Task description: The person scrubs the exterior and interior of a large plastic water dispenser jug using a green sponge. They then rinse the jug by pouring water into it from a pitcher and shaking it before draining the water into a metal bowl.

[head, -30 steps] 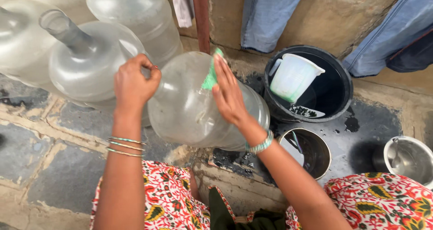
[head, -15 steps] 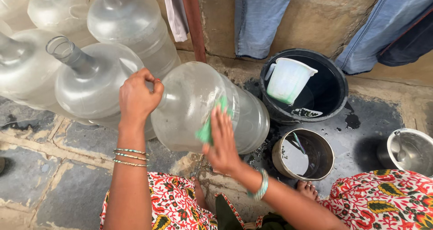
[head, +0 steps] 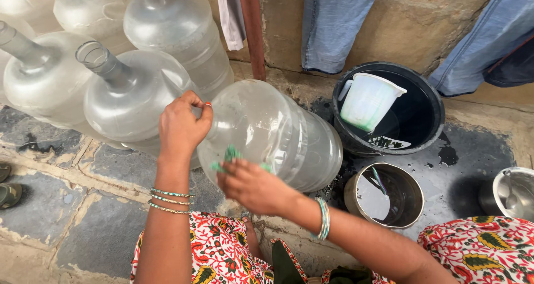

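Note:
A large clear plastic water jug lies tilted on its side in front of me. My left hand grips its neck end at the left. My right hand presses a green scrubbing pad against the jug's lower near side. The jug's base points right, toward a black bucket.
Several more clear jugs lie stacked at the left. The black bucket holds water and a pale plastic jug. A small metal pot and a steel vessel stand on wet stone. Jeans hang on the wall.
My right hand slid the green pad from the jug's top down to its lower near side. The left hand kept its grip on the neck.

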Action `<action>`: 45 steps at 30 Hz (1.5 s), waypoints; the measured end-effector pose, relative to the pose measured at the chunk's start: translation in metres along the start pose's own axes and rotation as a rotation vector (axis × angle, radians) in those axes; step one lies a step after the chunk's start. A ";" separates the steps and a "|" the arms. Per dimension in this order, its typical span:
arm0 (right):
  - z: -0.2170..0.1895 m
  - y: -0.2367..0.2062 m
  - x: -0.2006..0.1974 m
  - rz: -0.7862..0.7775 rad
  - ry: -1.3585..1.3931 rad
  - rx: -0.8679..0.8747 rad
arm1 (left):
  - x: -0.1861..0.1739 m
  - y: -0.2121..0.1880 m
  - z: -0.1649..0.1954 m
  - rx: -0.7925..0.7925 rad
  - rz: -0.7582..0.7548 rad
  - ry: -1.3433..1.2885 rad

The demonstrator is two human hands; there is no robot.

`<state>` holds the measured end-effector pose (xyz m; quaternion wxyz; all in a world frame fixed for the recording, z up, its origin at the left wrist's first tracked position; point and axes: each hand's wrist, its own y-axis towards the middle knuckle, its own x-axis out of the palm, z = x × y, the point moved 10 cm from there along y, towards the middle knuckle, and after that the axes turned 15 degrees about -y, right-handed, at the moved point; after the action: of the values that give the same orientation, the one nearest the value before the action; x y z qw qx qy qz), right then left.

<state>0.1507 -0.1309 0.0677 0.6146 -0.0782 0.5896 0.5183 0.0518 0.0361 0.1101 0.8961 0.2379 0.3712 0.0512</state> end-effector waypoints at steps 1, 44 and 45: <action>-0.011 -0.005 -0.004 0.044 -0.043 -0.043 | -0.002 -0.001 0.004 0.015 0.015 0.000; 0.107 -0.123 0.110 0.164 0.269 0.945 | -0.019 0.017 -0.028 -0.079 0.031 0.032; 0.109 -0.134 0.115 0.165 0.240 0.937 | -0.020 0.017 -0.031 -0.099 0.029 0.051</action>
<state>0.2914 -0.0512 -0.0623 0.4684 0.1946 0.8302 0.2314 0.0174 0.0577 0.1123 0.8962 0.1974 0.3874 0.0884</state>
